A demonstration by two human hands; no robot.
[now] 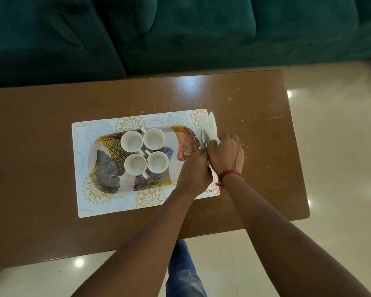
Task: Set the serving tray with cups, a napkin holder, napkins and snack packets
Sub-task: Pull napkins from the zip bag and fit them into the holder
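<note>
A serving tray (184, 137) printed with gold and grey leaves lies on a white patterned placemat (107, 202). Several white cups (131, 141) stand upright in a tight cluster on the tray's left half. At the tray's right end stands a thin metal napkin holder (204, 139) with white napkins (210, 127) sticking out beyond it. My left hand (194, 170) grips the holder's near end. My right hand (227, 154), with a red thread at the wrist, is closed on the napkins beside the holder. No snack packets are in view.
The placemat lies on a brown wooden table (41, 146) whose right part is scattered with white crumbs. A dark green sofa (180, 33) runs along the far edge. Glossy cream floor tiles (341, 136) lie to the right and in front, near my blue-jeaned leg (182, 266).
</note>
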